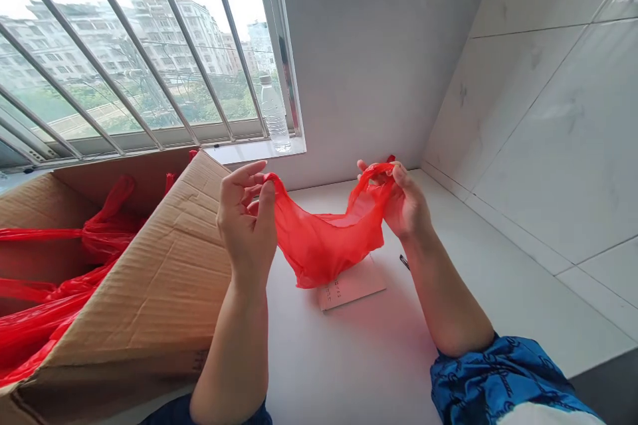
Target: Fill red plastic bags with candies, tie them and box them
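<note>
A thin red plastic bag [331, 246] is stretched between my two hands above the white table. My left hand [249, 219] pinches one end of it between thumb and fingers. The other end, by a handle loop, is gripped in my right hand [406, 202]. Between the hands the bag sags, and its lower part hides some of a small white notebook [356, 289] with dark marks on its cover. What, if anything, is inside the bag I cannot make out.
On the left stands an open cardboard box [169, 265] with red plastic bags [107, 229] in it. A clear bottle [275, 116] stands on the sill of the barred window. A dark pen [404, 261] lies beside my right forearm. Tiled wall [548, 119] borders the table [319, 352] on the right.
</note>
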`<action>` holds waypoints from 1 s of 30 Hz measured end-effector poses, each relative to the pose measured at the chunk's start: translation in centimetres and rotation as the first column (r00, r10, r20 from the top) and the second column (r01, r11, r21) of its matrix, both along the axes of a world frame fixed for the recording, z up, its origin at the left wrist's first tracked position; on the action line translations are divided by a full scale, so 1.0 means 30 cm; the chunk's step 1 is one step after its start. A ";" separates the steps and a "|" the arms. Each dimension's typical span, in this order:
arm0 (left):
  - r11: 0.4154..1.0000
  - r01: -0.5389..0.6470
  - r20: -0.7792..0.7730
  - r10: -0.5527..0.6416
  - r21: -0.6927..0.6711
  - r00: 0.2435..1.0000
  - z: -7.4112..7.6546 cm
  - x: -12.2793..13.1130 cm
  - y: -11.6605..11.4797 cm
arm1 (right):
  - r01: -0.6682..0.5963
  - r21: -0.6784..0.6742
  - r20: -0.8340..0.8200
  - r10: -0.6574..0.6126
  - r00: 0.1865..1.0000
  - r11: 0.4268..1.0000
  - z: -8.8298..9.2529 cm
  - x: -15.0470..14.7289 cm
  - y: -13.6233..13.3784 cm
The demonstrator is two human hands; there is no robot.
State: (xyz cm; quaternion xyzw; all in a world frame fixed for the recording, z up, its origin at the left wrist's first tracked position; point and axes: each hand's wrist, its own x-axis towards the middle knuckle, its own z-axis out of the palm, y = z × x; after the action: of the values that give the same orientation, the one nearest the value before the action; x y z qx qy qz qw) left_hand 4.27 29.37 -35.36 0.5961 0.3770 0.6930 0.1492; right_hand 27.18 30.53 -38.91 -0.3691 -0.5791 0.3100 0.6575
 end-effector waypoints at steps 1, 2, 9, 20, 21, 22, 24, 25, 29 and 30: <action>0.997 0.081 0.037 -0.081 -0.010 0.996 -0.009 0.012 0.012 | -0.044 -0.013 0.010 0.044 0.999 0.999 -0.003 -0.016 -0.001; 0.987 0.159 0.077 -0.157 -0.019 0.985 -0.019 0.025 0.023 | -0.089 -0.019 0.029 0.089 0.996 0.996 -0.006 -0.032 -0.004; 0.843 0.516 0.253 -0.471 -0.154 0.845 -0.061 0.079 0.033 | -0.290 -0.079 0.234 0.300 0.925 0.954 -0.011 -0.113 -0.057; 0.939 0.296 -0.268 -0.335 -0.177 0.903 -0.131 0.085 0.008 | -0.175 -0.160 0.021 0.181 0.983 0.971 -0.061 -0.175 -0.038; 0.913 0.306 -0.277 -0.378 -0.270 0.884 -0.141 0.085 0.013 | -0.204 -0.200 -0.050 0.198 0.979 0.958 -0.063 -0.167 -0.032; 0.866 0.332 -0.279 -0.446 -0.373 0.850 -0.150 0.085 0.017 | -0.229 -0.227 -0.100 0.211 0.972 0.947 -0.065 -0.158 -0.027; 0.758 0.386 -0.264 -0.577 -0.526 0.773 -0.162 0.081 0.027 | -0.236 -0.237 -0.134 0.209 0.969 0.942 -0.069 -0.140 -0.021; 0.723 0.406 -0.248 -0.613 -0.558 0.750 -0.165 0.078 0.033 | -0.218 -0.231 -0.124 0.194 0.973 0.948 -0.069 -0.132 -0.020; 0.703 0.448 -0.162 -0.618 -0.552 0.769 -0.172 0.065 0.051 | -0.171 -0.190 0.061 0.185 0.981 0.967 -0.061 -0.116 -0.027; 0.685 0.462 -0.149 -0.634 -0.563 0.759 -0.172 0.064 0.052 | -0.183 -0.177 0.122 0.206 0.971 0.967 -0.059 -0.117 -0.030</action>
State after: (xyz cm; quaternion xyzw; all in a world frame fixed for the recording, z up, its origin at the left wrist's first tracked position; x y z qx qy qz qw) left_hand 6.18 30.92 -40.51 0.7310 0.3612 0.3833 0.4339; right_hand 23.67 29.63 -40.68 -0.3841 -0.6294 0.3933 0.5492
